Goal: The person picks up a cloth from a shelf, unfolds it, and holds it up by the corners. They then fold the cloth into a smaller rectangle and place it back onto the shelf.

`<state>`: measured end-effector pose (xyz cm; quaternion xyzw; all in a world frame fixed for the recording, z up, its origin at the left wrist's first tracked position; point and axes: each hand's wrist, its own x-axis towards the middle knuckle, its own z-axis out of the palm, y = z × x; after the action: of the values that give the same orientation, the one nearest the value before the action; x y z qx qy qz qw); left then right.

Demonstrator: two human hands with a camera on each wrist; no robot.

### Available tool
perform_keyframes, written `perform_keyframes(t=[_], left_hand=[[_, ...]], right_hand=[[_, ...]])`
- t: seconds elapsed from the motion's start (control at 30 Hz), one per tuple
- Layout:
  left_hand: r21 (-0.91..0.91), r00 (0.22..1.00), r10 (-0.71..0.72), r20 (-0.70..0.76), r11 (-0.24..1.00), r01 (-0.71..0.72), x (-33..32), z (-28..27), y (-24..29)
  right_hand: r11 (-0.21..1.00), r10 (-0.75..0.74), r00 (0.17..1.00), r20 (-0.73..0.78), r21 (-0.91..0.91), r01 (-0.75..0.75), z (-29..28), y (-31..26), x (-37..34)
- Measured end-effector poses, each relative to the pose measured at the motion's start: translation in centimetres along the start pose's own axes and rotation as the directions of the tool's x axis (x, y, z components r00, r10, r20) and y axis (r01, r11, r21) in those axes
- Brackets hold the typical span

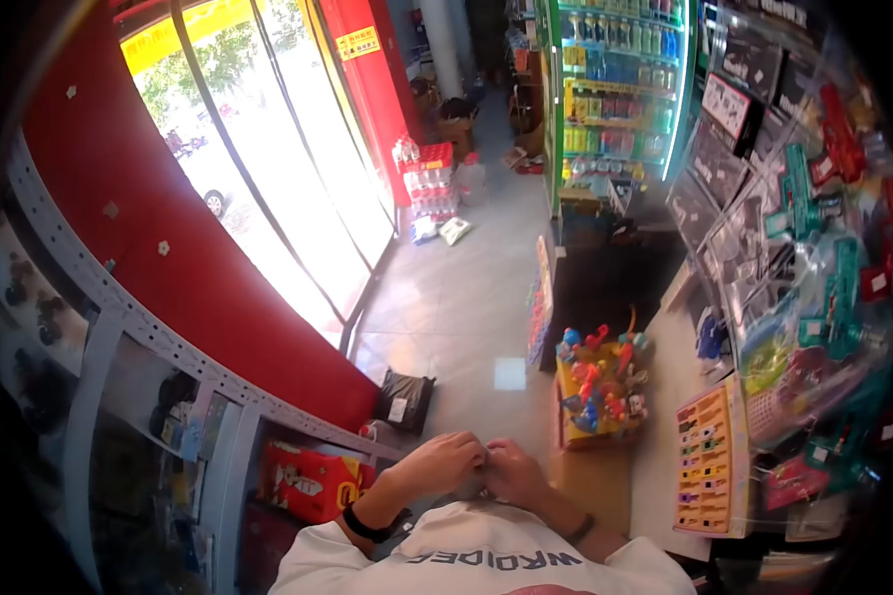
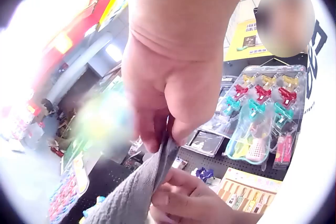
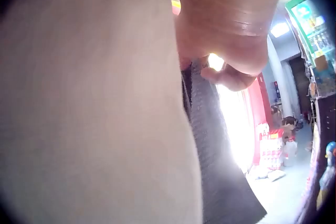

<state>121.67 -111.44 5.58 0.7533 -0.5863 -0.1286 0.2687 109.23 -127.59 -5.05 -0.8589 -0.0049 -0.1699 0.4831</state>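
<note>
A grey cloth with a ribbed texture (image 2: 131, 192) hangs between my two hands, close in front of the white shirt. My left hand (image 1: 445, 462) pinches its upper edge between thumb and fingers, which shows best in the left wrist view. From the other side my right hand (image 1: 516, 471) grips the same cloth, with its thumb and bent fingers at the edge just below the left hand. In the right wrist view the grey cloth (image 3: 210, 129) drops down from the fingers. Most of it is hidden by the hands in the head view.
A box of colourful toys (image 1: 600, 392) stands ahead to the right, beside a counter with packaged toy guns (image 1: 833, 288). At the left are a shelf rack (image 1: 233, 397) and a red package (image 1: 313, 481). A black parcel (image 1: 405, 400) lies on the floor; a drinks fridge (image 1: 620, 89) stands further off.
</note>
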Motion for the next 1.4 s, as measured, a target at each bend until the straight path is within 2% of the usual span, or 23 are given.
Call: perform_keyframes(t=[0.03,0.07,0.1,0.17,0.23,0.33,0.37,0.43,0.5,0.57,0.73,0.83,0.87,0.9,0.97,1.03,1.1,1.13,1.23,1.3,1.33,1.37,1.4], left_hand=[[0.031,0.998,0.007,0.056,0.999,-0.008,0.2,-0.7,-0.5],[0.068,0.997,0.032,0.071,0.997,-0.037,0.3,-1.3,-1.3],[0.06,0.999,0.033,0.039,0.998,-0.035,0.3,-2.2,-1.8],[0.037,0.999,0.029,0.046,0.999,-0.03,0.0,-4.2,-2.5],[0.049,0.999,0.041,-0.026,0.998,-0.04,-0.9,-4.9,-3.7],[0.097,0.999,-0.008,-0.034,0.995,0.011,-2.0,-5.8,-6.3],[0.091,0.999,-0.012,-0.046,0.996,0.017,-2.5,-6.2,-7.0],[0.064,0.987,-0.062,-0.147,0.995,0.073,-3.5,-6.9,-8.1],[0.053,0.979,-0.076,-0.187,0.995,0.088,-4.3,-7.9,-8.5],[0.041,0.961,-0.086,-0.262,0.994,0.1,-4.8,-8.4,-9.3],[0.037,0.926,-0.144,-0.349,0.985,0.167,-5.3,-9.8,-10.8],[0.005,0.904,-0.212,-0.372,0.973,0.231,-5.0,-10.0,-12.0],[0.004,0.899,-0.234,-0.37,0.967,0.253,-4.7,-10.3,-12.1],[0.043,0.899,-0.243,-0.365,0.96,0.277,-4.5,-10.9,-11.9],[0.095,0.889,-0.28,-0.362,0.938,0.334,-4.4,-12.2,-11.4],[0.093,0.852,-0.373,-0.368,0.897,0.432,-4.6,-13.2,-10.8],[0.099,0.82,-0.416,-0.394,0.867,0.488,-4.6,-13.8,-10.3],[0.111,0.807,-0.436,-0.398,0.85,0.514,-4.9,-13.9,-10.2],[0.119,0.75,-0.503,-0.43,0.792,0.599,-5.1,-13.8,-9.6],[0.084,0.682,-0.587,-0.437,0.728,0.68,-5.2,-13.5,-8.5],[0.065,0.648,-0.607,-0.459,0.705,0.706,-5.2,-13.1,-8.2],[0.055,0.623,-0.629,-0.464,0.682,0.73,-5.3,-12.8,-7.9],[0.034,0.564,-0.657,-0.501,0.635,0.771,-5.3,-12.3,-7.4]], right_hand=[[0.999,0.017,1.0,0.025,-0.03,-0.016,0.3,0.0,0.7],[0.99,-0.093,0.995,-0.027,-0.11,0.089,0.4,-0.1,1.5],[0.986,-0.107,0.994,-0.005,-0.13,0.106,0.6,0.0,2.4],[0.995,-0.095,0.988,0.119,-0.008,0.097,1.3,0.7,3.8],[0.992,-0.111,0.98,0.166,-0.042,0.12,1.7,1.1,5.3],[0.966,-0.105,0.977,0.183,-0.215,0.144,1.9,0.3,8.1],[0.964,-0.108,0.975,0.195,-0.219,0.15,2.2,0.2,8.8],[0.918,-0.137,0.967,0.214,-0.341,0.205,2.8,0.0,10.1],[0.912,-0.138,0.961,0.24,-0.349,0.218,3.7,-0.6,11.3],[0.913,-0.158,0.947,0.28,-0.324,0.248,4.4,-0.8,12.5],[0.928,-0.126,0.95,0.285,-0.306,0.214,5.5,-2.3,15.5],[0.958,-0.143,0.927,0.347,-0.186,0.217,6.4,-0.9,17.4],[0.958,-0.227,0.909,0.348,-0.086,0.273,6.9,-0.1,18.1],[0.96,-0.233,0.902,0.364,-0.062,0.273,7.2,0.2,19.1],[0.838,-0.539,0.788,0.297,0.103,0.535,8.0,0.7,21.3],[0.817,-0.577,0.768,0.277,0.206,0.539,9.1,2.0,22.2],[0.908,-0.404,0.806,0.432,0.299,0.295,10.0,3.4,22.4],[0.899,-0.42,0.794,0.44,0.323,0.296,10.1,3.4,22.9],[0.855,-0.506,0.743,0.438,0.365,0.367,9.9,3.0,25.1],[0.795,-0.602,0.675,0.426,0.243,0.555,9.9,2.8,25.7],[0.783,-0.605,0.657,0.451,0.188,0.592,10.1,3.2,25.7],[0.777,-0.615,0.639,0.462,0.217,0.591,10.4,3.7,25.7],[0.796,-0.576,0.643,0.505,0.167,0.581,10.5,4.2,25.6]])
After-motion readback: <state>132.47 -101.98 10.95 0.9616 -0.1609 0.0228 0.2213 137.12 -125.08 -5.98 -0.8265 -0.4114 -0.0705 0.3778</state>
